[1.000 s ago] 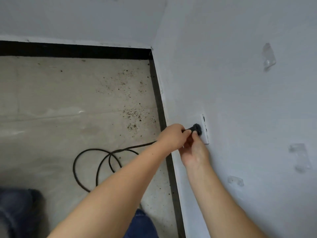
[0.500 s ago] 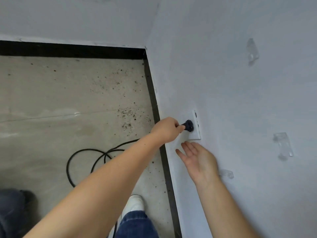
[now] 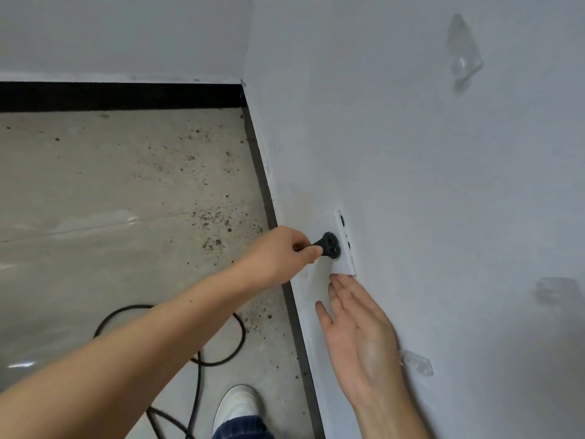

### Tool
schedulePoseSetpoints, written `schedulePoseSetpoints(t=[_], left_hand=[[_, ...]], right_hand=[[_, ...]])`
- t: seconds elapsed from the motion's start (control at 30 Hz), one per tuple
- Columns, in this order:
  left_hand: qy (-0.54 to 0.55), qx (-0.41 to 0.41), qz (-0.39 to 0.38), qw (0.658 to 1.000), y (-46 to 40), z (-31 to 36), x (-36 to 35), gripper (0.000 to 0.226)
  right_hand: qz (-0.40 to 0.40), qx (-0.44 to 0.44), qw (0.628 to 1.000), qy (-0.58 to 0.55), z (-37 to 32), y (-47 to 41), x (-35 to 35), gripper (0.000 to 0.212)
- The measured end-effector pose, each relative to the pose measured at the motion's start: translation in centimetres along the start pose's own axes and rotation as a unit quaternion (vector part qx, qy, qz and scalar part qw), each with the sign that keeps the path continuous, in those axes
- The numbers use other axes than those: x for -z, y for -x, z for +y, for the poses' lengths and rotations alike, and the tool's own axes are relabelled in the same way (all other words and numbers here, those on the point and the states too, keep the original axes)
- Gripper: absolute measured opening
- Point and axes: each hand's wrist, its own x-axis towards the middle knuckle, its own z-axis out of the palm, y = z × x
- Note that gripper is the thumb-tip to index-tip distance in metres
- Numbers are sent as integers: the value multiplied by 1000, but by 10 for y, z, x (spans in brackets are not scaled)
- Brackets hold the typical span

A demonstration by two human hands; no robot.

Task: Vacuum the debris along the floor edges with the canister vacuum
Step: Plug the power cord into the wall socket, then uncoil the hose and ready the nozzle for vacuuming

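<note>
We are plugging in: our left hand (image 3: 278, 255) pinches the plug (image 3: 329, 245) at the wall socket (image 3: 346, 248), right hand (image 3: 357, 334) flat, fingers straight. Next, we judge, push it home.

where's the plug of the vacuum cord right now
In the head view, right of centre, the black plug is at the white wall outlet, pinched by the left hand; the open right hand lies just below the outlet.
</note>
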Motion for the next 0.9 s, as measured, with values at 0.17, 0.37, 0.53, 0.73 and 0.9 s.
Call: schedulePoseSetpoints(t=[0.17,0.37,0.53,0.73,0.9], left_hand=[[-19,1,-7,1000,-3,6,5,30],[-30,0,-5,1000,-1,6,-2,35],[-4,7,28,1000,52,18,11,52],[102,36,187,976,194,7,66,33],[168,121,312,927,341,1,95,19]], right_hand=[[43,-7,999,-13,-5,5,-1,33],[86,-4,995,59,-2,12,-10,47],[115,-29,988,97,-15,34,-28,50],[69,-80,984,142,8,99,-96,53],[-67,-42,930,360,29,181,-169,44]])
